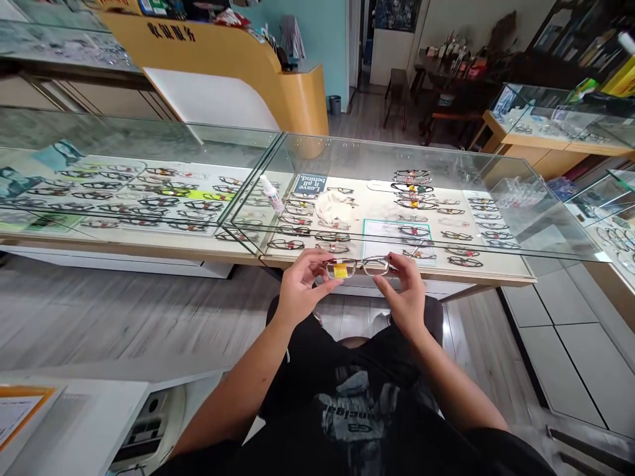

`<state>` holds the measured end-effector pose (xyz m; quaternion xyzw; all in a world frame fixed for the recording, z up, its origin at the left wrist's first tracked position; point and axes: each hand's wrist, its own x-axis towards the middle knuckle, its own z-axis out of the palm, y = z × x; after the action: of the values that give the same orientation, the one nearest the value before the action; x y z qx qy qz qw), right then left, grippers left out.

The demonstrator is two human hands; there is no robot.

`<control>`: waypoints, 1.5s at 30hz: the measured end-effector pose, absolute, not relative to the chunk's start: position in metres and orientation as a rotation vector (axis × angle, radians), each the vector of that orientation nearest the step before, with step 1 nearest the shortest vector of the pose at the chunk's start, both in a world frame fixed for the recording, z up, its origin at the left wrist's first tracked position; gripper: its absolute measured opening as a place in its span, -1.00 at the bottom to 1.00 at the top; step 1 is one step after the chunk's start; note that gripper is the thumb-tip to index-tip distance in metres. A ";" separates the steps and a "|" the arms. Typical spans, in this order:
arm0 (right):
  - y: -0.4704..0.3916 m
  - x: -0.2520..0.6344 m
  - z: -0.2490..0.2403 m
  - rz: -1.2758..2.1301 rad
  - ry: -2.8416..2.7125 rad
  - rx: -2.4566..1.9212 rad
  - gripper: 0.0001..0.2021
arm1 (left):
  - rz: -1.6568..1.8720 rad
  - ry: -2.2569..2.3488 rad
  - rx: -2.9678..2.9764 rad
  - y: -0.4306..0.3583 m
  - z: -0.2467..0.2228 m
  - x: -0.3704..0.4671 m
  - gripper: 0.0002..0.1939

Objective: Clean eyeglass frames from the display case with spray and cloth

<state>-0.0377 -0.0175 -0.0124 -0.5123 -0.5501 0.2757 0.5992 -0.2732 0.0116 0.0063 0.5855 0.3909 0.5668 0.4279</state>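
A pair of eyeglasses (pixel 360 263) with a thin frame is held up before the glass display case (pixel 426 149). One lens, on the left, carries a yellow sticker (pixel 340 270). My left hand (pixel 303 284) grips the left end of the frame between thumb and fingers. At the opposite end, my right hand (pixel 405 291) pinches the frame near the hinge. Just beyond both hands, rows of eyeglasses (pixel 333 237) lie inside the case. On the case's glass top stands a small white spray bottle (pixel 272 194).
Another glass case (pixel 124 178) full of eyeglasses adjoins on the left. Behind stands a yellow counter (pixel 223 46). More display cases (pixel 560 125) are at the right. A white cabinet (pixel 79 423) is near at lower left. A stool (pixel 397 92) stands at the back.
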 end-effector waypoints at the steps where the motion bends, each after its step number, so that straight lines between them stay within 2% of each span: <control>1: -0.018 -0.038 -0.013 0.663 -1.251 -1.185 -0.49 | 1.408 0.972 1.442 0.012 0.005 -0.273 -0.49; 11: -0.019 -0.040 0.005 1.031 -0.868 -0.983 -0.43 | 1.409 0.887 1.497 0.020 0.000 -0.265 -0.50; 23: -0.018 -0.037 0.006 1.013 -0.873 -0.917 -0.45 | 1.318 0.897 1.302 0.016 -0.007 -0.264 -0.45; 28: -0.019 -0.029 0.005 1.076 -1.026 -0.844 -0.42 | 1.227 0.815 0.946 0.020 -0.011 -0.261 -0.44; 34: -0.012 -0.026 0.006 1.011 -1.411 -0.855 -0.61 | 0.909 0.577 0.569 0.015 -0.017 -0.247 -0.39; 39: -0.012 -0.027 0.012 0.955 -1.496 -0.845 -0.76 | 0.723 0.422 0.461 0.006 -0.026 -0.237 -0.34; 45: -0.016 -0.026 0.011 0.959 -1.509 -0.831 -0.74 | 0.636 0.354 0.398 0.006 -0.044 -0.233 -0.42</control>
<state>-0.0263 -0.0159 0.0109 -0.3513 -0.6381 0.4056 0.5522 -0.2326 0.0062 -0.0443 0.1934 0.1718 0.3091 0.9152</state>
